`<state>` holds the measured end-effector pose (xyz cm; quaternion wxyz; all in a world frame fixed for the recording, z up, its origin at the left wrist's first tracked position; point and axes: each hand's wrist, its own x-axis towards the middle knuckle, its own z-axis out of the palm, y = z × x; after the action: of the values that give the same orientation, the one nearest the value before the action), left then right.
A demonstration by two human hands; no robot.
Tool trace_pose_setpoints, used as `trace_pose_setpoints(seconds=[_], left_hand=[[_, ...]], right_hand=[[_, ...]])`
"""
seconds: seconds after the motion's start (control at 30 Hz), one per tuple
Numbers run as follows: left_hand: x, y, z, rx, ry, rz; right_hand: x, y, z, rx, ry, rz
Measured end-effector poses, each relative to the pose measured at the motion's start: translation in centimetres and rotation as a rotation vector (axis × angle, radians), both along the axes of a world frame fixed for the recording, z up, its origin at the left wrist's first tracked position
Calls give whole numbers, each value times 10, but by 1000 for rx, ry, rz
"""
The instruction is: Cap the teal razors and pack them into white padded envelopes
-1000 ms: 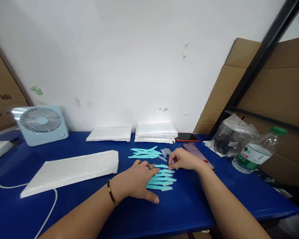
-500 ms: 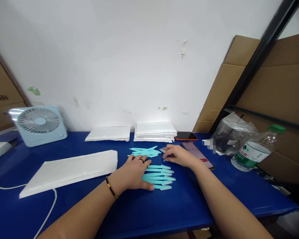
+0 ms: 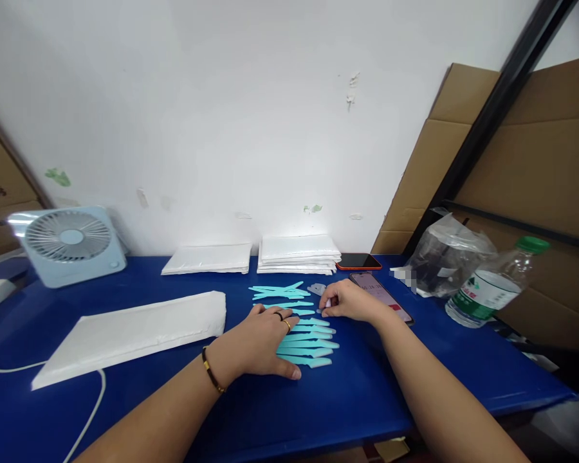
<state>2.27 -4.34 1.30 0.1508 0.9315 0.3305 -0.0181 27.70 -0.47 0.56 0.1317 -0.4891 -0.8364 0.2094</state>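
Several turquoise, blade-shaped sticks lie side by side on the blue table, their left ends partly under my left hand, which rests with its fingers spread. Beyond them a loose pile of the same sticks lies crosswise. Just right of the row's upper end, my right hand is closed in a pinch on a small translucent piece. A few similar clear pieces lie beside its fingertips.
Two stacks of white packets stand by the wall. A long white packet and a fan are at the left. Two phones, a plastic bag and a bottle are at the right.
My left hand has drawn slightly toward me, and one or two sticks now lie apart below the pile. My right hand has shifted slightly right, away from the clear pieces, with one in its fingers.
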Motion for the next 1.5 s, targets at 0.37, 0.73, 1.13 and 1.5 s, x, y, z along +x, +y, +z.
trace_pose_setpoints(seconds=[0.37, 0.73, 1.13, 1.5], left_hand=[[1, 0, 1, -11, -23, -31], [3, 5, -8, 45, -23, 74], [2, 5, -6, 60, 4, 49], [3, 5, -10, 41, 11, 20]], right_hand=[[-14, 0, -14, 40, 146, 61], [9, 11, -8, 373, -51, -88], [4, 10, -10, 205, -16, -78], [5, 6, -7, 98, 0, -26]])
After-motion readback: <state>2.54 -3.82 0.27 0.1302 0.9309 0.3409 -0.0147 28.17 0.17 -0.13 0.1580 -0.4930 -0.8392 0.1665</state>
